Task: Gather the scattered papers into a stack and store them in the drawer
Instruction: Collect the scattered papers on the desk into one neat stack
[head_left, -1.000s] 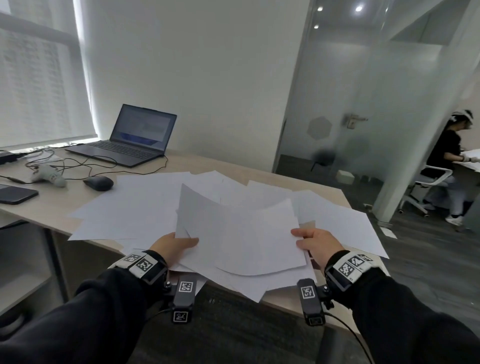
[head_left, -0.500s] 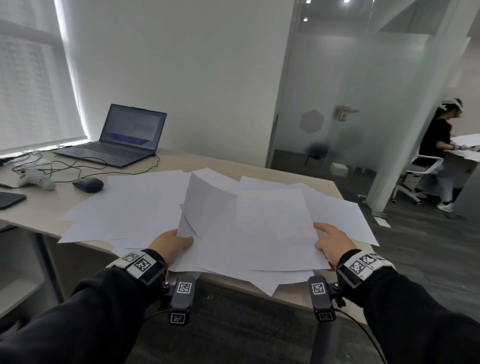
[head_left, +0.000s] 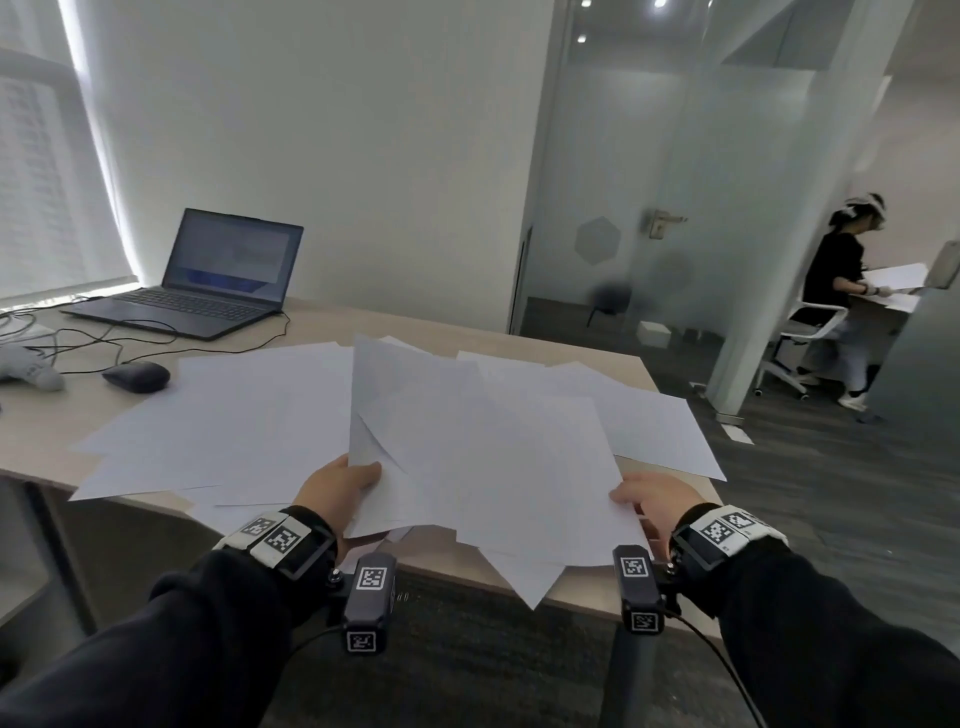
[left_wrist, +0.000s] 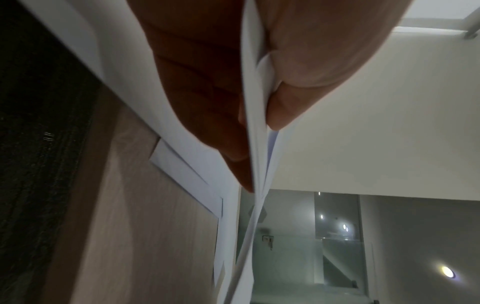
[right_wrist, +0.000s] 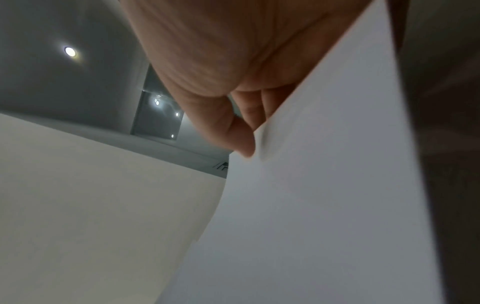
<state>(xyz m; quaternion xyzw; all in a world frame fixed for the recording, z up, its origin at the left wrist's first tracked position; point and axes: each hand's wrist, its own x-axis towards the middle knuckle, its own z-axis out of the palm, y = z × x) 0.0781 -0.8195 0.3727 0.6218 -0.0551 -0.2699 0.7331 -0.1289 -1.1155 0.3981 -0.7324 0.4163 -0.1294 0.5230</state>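
Note:
Several white sheets of paper (head_left: 234, 415) lie scattered and overlapping across the wooden desk (head_left: 597, 353). I hold a loose bundle of sheets (head_left: 483, 447) lifted above the desk's near edge. My left hand (head_left: 337, 480) pinches the bundle's left edge, thumb on top; in the left wrist view the fingers (left_wrist: 207, 102) lie under the sheets (left_wrist: 257, 164). My right hand (head_left: 649, 493) pinches the bundle's near right corner, and its thumb (right_wrist: 233, 131) presses the paper (right_wrist: 324, 205). No drawer is in view.
An open laptop (head_left: 208, 275), a black mouse (head_left: 136, 376), cables and a grey handheld device (head_left: 31, 364) sit at the desk's far left. Beyond a glass partition (head_left: 675, 208), a person (head_left: 836, 280) sits on a white chair at another desk.
The held bundle has risen and spread wider. My right hand moved right and nearer along the bundle's edge; my left hand keeps its grip.

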